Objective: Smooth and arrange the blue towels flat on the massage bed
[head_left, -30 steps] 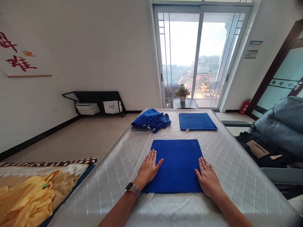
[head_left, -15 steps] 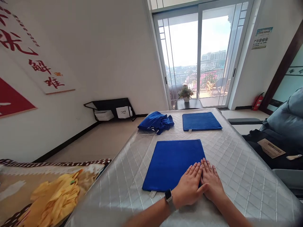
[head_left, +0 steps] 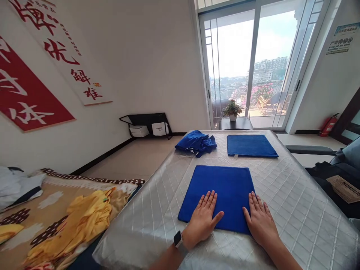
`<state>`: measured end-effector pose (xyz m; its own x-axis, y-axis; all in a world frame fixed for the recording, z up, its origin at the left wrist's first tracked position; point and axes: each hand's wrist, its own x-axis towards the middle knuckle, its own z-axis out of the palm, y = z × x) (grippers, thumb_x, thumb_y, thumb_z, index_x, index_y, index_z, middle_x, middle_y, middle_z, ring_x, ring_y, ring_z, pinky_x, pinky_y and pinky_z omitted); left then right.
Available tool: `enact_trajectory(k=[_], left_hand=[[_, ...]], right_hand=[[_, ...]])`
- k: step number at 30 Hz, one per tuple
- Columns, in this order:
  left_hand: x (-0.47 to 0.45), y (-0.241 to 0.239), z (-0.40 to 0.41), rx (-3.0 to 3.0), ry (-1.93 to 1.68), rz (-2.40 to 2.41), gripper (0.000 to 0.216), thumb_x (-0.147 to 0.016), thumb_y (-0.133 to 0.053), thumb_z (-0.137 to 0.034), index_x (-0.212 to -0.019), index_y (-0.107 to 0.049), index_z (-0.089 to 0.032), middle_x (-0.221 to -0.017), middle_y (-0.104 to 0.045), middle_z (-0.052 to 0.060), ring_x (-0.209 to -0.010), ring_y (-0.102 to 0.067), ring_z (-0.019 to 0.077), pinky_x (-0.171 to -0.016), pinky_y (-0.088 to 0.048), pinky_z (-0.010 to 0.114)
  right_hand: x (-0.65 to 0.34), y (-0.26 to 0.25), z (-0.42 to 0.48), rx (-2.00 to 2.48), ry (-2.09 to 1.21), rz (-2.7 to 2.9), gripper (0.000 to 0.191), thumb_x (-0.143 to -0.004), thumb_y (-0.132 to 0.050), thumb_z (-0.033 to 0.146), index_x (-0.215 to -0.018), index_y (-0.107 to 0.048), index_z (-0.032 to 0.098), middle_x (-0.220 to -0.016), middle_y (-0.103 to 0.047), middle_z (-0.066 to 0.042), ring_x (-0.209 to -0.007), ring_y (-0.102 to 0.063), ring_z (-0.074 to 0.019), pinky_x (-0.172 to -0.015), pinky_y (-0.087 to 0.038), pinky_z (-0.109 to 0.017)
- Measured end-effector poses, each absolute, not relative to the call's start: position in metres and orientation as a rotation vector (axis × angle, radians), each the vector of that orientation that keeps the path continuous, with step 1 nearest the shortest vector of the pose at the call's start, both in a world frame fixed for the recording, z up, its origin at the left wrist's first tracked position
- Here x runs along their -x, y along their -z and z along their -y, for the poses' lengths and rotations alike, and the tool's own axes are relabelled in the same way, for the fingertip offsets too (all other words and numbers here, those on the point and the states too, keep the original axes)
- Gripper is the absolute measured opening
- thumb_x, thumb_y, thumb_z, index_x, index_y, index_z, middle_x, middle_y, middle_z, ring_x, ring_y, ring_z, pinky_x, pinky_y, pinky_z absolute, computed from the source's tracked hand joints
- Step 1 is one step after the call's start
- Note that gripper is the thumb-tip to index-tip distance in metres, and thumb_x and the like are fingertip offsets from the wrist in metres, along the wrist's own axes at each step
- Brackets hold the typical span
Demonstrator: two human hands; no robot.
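A blue cloth cushion cover (head_left: 225, 187) lies flat and smooth on the silver quilted mattress (head_left: 298, 210) before me. My left hand (head_left: 203, 217) rests palm down on its lower left part, fingers stretched out and thumb apart; a watch (head_left: 178, 238) is on that wrist. My right hand (head_left: 260, 217) lies flat over the cover's right edge, fingers spread a little. Neither hand grips the cloth. Beyond it, a second flat blue cover (head_left: 251, 145) lies at the far right of the mattress. At the far left is a crumpled blue cloth heap (head_left: 197, 142).
To the left, a lower patterned bed (head_left: 53, 202) holds a rumpled yellow cloth (head_left: 81, 213) and white clothing (head_left: 19, 185). A potted plant (head_left: 232, 108) stands on a chair near the sliding glass door. Dark seating with a brown card (head_left: 343, 188) is at the right.
My hands have moved apart: the left one slid leftward across the cover, while the right stayed by its right edge. The view has turned somewhat to the left.
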<state>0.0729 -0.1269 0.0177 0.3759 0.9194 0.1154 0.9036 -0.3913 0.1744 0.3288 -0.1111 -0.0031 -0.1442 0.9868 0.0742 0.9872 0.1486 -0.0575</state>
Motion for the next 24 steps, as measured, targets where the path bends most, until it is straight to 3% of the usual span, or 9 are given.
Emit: enact_trajectory(k=[8, 17, 24], left_hand=[[0.007, 0.002, 0.142, -2.343, -0.338, -2.037, 0.074, -0.102, -0.023, -0.061, -0.16, -0.008, -0.017, -0.165, -0.021, 0.011, -0.152, -0.02, 0.0264, -0.121, -0.028, 0.05], [0.009, 0.02, 0.141, -2.352, -0.491, -2.094, 0.073, -0.103, -0.024, -0.06, -0.16, -0.004, -0.02, -0.165, -0.022, 0.01, -0.15, -0.025, 0.0266, -0.121, -0.028, 0.049], [0.01, 0.026, 0.139, -2.401, -0.518, -2.101, 0.071, -0.103, -0.024, -0.059, -0.16, -0.006, -0.019, -0.164, -0.024, 0.01, -0.15, -0.026, 0.0264, -0.121, -0.029, 0.049]], right_hand=[[-0.33, 0.009, 0.11, 1.995, 0.031, 2.26, 0.071, -0.097, -0.02, 0.045, -0.157, -0.026, 0.007, -0.165, -0.02, -0.01, -0.152, -0.014, -0.0247, -0.124, -0.011, -0.048], [-0.331, -0.006, 0.114, 1.969, 0.039, 2.29, 0.072, -0.1, -0.017, 0.049, -0.155, -0.03, 0.005, -0.163, -0.024, -0.013, -0.151, -0.019, -0.025, -0.123, -0.018, -0.047], [-0.334, -0.01, 0.146, 1.906, -0.029, 2.311, 0.077, -0.098, -0.021, 0.062, -0.155, -0.032, 0.011, -0.163, -0.025, -0.009, -0.152, -0.017, -0.024, -0.124, -0.018, -0.046]])
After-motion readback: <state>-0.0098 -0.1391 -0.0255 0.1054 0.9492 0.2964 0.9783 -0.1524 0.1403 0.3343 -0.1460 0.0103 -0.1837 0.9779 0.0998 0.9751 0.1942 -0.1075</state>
